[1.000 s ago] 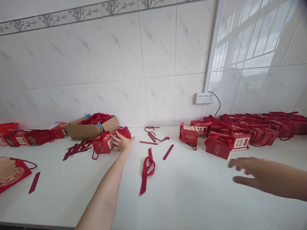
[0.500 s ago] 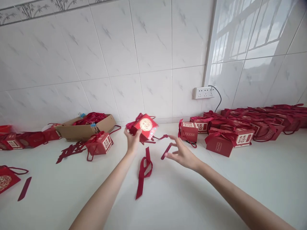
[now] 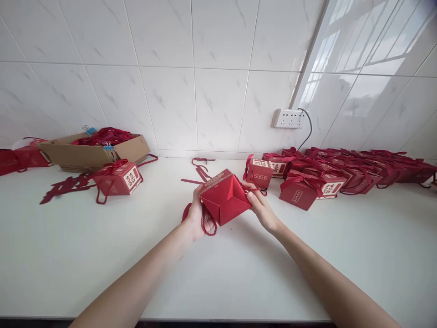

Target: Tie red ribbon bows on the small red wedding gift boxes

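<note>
Between my two hands a red gift box [image 3: 226,198] is held above the white table, its folded end facing me. My left hand [image 3: 195,214] grips its left side, and a twisted red cord handle [image 3: 209,227] loops down by those fingers. On the right side, my right hand [image 3: 261,207] holds the box with the thumb near its edge; the other fingers are partly hidden behind it. Some dark red ribbon [image 3: 186,212] shows beside my left hand. Behind the box, loose red ribbon strips [image 3: 196,180] lie on the table.
At the left stands a cardboard box [image 3: 82,157] full of red ribbons, with a finished red box [image 3: 118,178] and flat ribbons [image 3: 66,186] before it. Many bow-tied red boxes [image 3: 302,189] crowd the right. A power strip [image 3: 289,119] is on the tiled wall.
The red box has come nearer and turned from its round-patterned face to its folded end. My right hand has moved from a ribbon strip onto the box. The view has shifted.
</note>
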Demonstrator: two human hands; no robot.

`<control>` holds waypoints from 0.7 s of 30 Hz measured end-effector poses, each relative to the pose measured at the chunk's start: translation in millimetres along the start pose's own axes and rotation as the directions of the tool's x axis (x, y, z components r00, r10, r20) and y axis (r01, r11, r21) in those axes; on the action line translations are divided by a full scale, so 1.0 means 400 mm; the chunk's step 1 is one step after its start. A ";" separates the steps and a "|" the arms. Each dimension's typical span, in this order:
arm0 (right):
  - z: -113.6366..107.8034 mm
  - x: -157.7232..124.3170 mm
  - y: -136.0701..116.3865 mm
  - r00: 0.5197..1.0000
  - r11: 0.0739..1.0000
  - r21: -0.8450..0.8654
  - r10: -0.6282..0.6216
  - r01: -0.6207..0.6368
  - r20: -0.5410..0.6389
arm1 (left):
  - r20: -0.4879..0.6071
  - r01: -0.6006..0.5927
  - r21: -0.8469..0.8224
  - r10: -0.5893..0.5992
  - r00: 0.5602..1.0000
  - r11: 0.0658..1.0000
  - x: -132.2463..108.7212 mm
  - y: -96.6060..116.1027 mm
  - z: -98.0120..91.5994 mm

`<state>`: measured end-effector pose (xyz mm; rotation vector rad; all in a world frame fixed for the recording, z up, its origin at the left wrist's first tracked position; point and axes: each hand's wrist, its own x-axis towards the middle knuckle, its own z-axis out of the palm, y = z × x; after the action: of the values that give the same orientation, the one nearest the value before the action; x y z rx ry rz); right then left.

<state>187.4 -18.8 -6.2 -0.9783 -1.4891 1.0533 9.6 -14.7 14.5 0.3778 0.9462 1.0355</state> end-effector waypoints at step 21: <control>0.014 -0.021 -0.036 0.641 0.524 -0.743 -0.749 0.417 -0.168 | 0.038 -0.144 0.204 0.140 0.989 0.968 0.019 -0.008 -0.012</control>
<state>182.3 -31.6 4.6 -0.9461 -1.5974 -0.2808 8.7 -10.5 5.9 0.6370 1.0208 1.0631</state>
